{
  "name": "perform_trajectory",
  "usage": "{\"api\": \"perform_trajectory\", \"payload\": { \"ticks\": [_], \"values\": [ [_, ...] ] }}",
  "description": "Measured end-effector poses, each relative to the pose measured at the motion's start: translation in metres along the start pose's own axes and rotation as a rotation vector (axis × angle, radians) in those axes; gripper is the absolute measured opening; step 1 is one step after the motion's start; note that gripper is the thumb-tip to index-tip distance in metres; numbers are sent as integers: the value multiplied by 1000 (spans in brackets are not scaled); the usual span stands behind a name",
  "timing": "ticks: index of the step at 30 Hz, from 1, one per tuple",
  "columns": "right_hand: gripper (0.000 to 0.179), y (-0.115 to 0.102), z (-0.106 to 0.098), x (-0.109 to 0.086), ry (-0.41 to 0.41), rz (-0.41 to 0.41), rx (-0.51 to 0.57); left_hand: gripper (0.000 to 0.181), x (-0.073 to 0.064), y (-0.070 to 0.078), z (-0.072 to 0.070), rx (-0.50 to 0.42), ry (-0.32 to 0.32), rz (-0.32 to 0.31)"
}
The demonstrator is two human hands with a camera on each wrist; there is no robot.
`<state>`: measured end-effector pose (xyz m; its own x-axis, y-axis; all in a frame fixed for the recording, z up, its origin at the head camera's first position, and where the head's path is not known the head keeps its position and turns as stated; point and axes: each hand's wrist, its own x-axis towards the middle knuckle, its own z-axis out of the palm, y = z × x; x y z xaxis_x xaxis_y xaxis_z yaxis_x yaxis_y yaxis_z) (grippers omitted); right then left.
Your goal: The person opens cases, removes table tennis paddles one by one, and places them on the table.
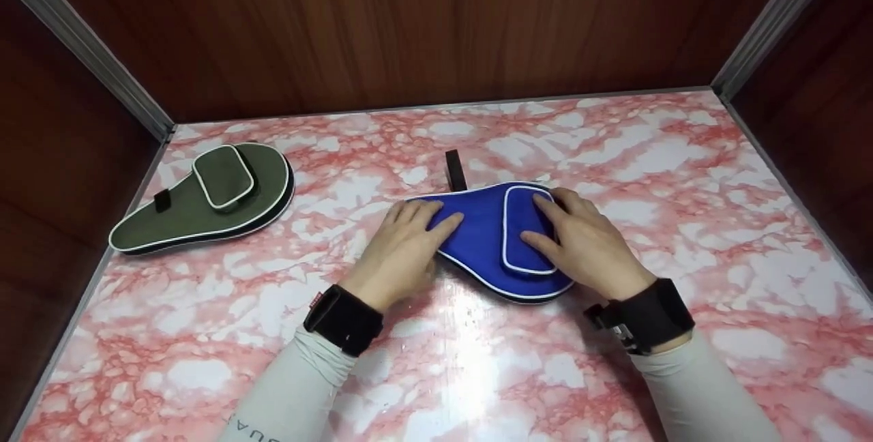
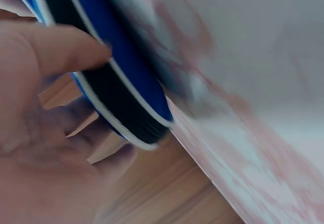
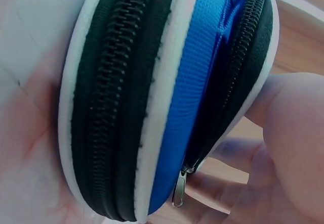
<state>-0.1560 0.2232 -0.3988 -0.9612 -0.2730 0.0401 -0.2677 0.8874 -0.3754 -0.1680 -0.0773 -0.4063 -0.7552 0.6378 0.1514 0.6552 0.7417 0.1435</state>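
Note:
A blue table tennis paddle case [image 1: 477,224] with white piping lies flat on the table, its narrow end to the left. My left hand [image 1: 402,251] holds that narrow end. In the left wrist view its thumb [image 2: 76,49] lies against the black side band and the other fingers reach across the case. My right hand [image 1: 593,244] rests on the broad end, with thumb and a finger on the raised pocket [image 1: 522,230]. The right wrist view shows the case's black zipper [image 3: 109,87] and a metal zipper pull [image 3: 178,188] on the pocket.
A green paddle case [image 1: 177,217] with a similar pocket lies at the left of the red-and-white marbled table [image 1: 682,176]. A black strap [image 1: 455,170] sticks out behind the blue case. Dark wood panels [image 1: 436,26] enclose the back and sides.

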Motion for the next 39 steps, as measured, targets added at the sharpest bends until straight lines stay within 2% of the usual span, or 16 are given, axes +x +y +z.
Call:
{"api": "perform_trajectory", "payload": {
  "ticks": [4, 7, 11, 14, 19, 21, 24, 27, 31, 35, 39],
  "values": [
    [73, -1, 0, -1, 42, -18, -34, 65, 10, 20, -1, -89, -48, -30],
    [71, -2, 0, -2, 63, -36, -56, 71, 21, 39, 3, -115, -65, -69],
    [71, -4, -3, -5, 42, -51, -53, 85, 34, 60, 11, -89, -83, -130],
    [71, -2, -8, -5, 9, -58, -41, 87, 39, 68, 16, -55, -89, -162],
    [55, 11, -15, -2, 9, -64, 17, 81, 41, 72, 20, -15, -126, -169],
    [44, 19, -18, 3, 23, -70, 47, 78, 40, 71, 21, -11, -138, -159],
    [38, 30, -23, 14, 26, -87, 69, 76, 38, 70, 22, -10, -141, -150],
    [43, 40, -28, 28, -12, -122, 43, 75, 36, 69, 25, -11, -146, -152],
    [50, 51, -30, 45, -109, -190, 1, 75, 35, 68, 28, -13, -152, -148],
    [57, 58, -29, 62, -200, -265, 68, 74, 35, 68, 28, -11, -153, -144],
    [64, 60, -30, 75, -258, -291, 130, 74, 35, 69, 27, -11, -152, -137]
  ]
}}
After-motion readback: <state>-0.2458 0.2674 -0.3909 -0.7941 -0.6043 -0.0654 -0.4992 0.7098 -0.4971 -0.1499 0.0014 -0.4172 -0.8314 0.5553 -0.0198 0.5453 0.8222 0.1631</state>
